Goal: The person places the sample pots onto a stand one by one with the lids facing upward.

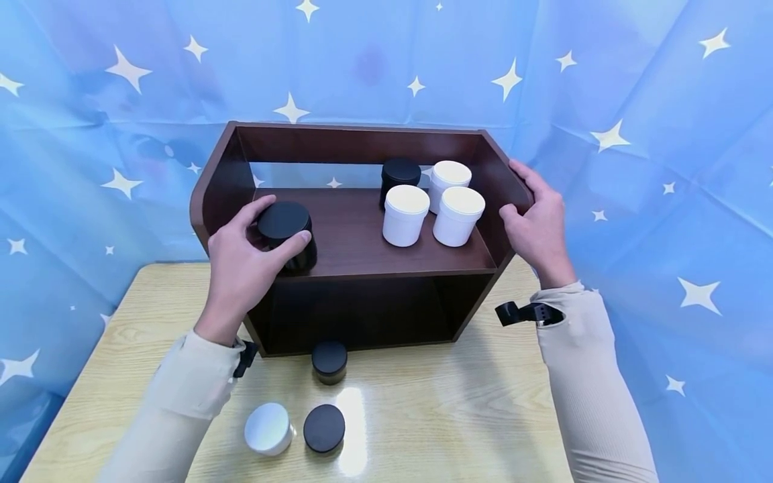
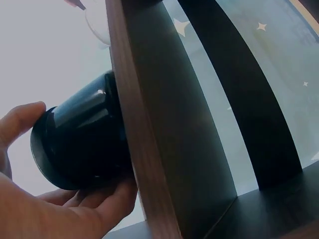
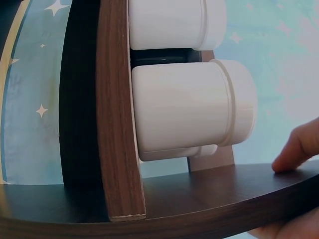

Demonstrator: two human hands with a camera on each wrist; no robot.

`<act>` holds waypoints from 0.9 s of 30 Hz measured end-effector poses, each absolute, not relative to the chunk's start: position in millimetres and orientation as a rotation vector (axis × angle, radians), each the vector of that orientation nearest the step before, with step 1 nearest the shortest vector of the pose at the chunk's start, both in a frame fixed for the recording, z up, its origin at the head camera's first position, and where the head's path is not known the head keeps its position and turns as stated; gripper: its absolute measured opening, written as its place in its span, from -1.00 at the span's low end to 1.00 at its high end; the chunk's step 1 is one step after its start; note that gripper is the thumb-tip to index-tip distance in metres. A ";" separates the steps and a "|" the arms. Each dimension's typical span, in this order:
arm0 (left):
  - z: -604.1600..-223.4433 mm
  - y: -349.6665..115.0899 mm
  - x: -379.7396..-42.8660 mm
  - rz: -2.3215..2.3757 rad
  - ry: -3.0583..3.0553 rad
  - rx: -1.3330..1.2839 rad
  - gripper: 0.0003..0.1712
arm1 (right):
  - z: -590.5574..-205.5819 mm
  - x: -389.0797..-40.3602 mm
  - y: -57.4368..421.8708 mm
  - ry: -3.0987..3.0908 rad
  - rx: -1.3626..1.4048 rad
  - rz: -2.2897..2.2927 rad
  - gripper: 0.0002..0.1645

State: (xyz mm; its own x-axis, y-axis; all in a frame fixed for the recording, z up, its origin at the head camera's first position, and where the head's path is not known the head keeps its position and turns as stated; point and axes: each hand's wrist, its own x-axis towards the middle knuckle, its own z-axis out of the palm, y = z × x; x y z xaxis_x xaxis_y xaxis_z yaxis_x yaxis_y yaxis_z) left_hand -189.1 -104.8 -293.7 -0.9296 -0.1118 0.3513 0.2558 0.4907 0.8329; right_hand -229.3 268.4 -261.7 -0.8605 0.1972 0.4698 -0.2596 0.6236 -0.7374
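Observation:
My left hand (image 1: pixel 244 258) grips a black lidded jar (image 1: pixel 285 225) at the left end of the shelf unit's upper board (image 1: pixel 350 258). In the left wrist view the jar (image 2: pixel 87 134) has its base against the board, thumb on one side and fingers round the other. My right hand (image 1: pixel 537 225) holds the right side panel of the dark brown shelf unit (image 1: pixel 504 168), thumb inside and fingers outside. Close to it on the upper board stand white jars (image 1: pixel 459 216), several in a group, with another black jar (image 1: pixel 400 176) behind them.
On the wooden table (image 1: pixel 423 416) in front of the unit are a white jar (image 1: pixel 268 429) and two low black jars, one near the unit (image 1: pixel 329 362) and one nearer me (image 1: pixel 324 429). A blue star-patterned cloth (image 1: pixel 362 60) hangs behind and at both sides.

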 end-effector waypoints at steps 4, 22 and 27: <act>-290.8 -101.0 -198.8 -1.454 -2.384 -0.071 -0.21 | -261.2 -229.6 268.5 -2.322 0.048 1.181 -0.19; -283.0 -102.4 -234.5 -1.602 -2.405 0.067 -0.12 | -263.0 -230.0 267.9 -2.310 0.054 1.211 -0.20; -279.6 -102.1 -243.3 -1.545 -2.448 0.108 -0.10 | -263.3 -230.0 268.7 -2.312 0.043 1.215 -0.20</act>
